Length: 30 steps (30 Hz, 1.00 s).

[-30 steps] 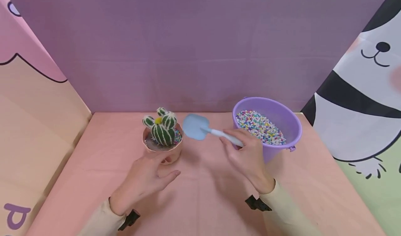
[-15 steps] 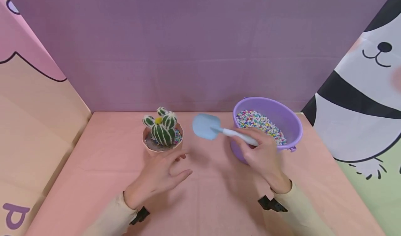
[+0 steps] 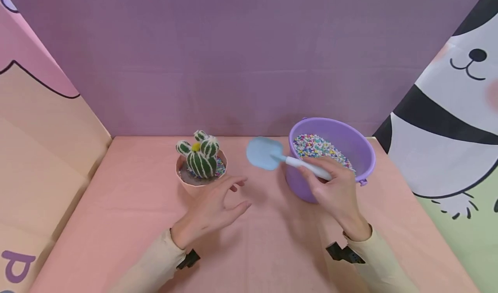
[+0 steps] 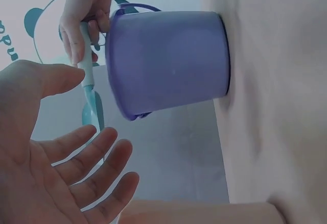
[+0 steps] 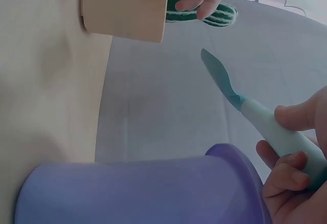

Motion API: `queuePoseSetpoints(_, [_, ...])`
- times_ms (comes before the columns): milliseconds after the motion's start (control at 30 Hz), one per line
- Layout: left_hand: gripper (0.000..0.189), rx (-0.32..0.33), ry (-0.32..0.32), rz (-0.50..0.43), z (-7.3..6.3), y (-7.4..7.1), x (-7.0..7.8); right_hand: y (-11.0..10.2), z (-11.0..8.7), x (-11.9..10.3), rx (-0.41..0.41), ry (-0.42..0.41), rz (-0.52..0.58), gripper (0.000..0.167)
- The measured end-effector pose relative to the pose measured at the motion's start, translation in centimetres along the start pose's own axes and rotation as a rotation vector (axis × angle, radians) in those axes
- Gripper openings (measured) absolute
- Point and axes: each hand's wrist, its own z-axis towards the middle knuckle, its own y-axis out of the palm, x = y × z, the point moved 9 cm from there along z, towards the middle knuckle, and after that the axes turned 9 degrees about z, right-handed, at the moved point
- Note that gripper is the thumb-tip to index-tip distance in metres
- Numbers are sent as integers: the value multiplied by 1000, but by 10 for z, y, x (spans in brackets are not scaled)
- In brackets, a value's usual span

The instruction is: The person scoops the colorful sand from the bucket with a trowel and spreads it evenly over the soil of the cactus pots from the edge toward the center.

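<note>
My right hand [image 3: 336, 191] grips the white handle of a toy shovel [image 3: 265, 153], its light blue blade pointing left. In the head view the hand overlaps the near rim of a purple bucket [image 3: 307, 189], which holds many small coloured beads [image 3: 319, 148]. The right wrist view shows the blade [image 5: 219, 73] in the air beyond the bucket's rim. My left hand [image 3: 210, 208], fingers loosely bent and thumb apart, holds nothing; it hovers in front of a potted cactus [image 3: 202, 161]. The cactus stands in a peach pot [image 3: 190, 188] with grey soil and coloured beads around its base.
A pink cloth [image 3: 272, 250] covers the table. Behind it rises a purple backdrop [image 3: 241, 59], and printed panels flank both sides, with a panda [image 3: 447, 154] on the right one. Each wrist carries a small black camera mount [image 3: 344, 253].
My right hand has carried the shovel to the right, away from the cactus pot and over the bucket's near side. My left hand has shifted right, off the pot's front.
</note>
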Motion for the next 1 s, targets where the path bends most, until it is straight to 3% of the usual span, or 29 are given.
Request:
queuePoseSetpoints(267, [55, 34, 58, 39, 14, 6, 11, -15, 5, -1, 24, 32, -23, 26])
queuePoseSetpoints(533, [54, 59, 34, 20, 35, 15, 20, -43, 11, 1, 91, 28, -29, 25])
queuePoseSetpoints(833, [58, 76, 0, -2, 56, 27, 29, -62, 7, 20, 127, 143, -56, 22])
queuePoseSetpoints(1000, [68, 30, -19, 8, 71, 42, 34, -84, 12, 33, 150, 237, -63, 21])
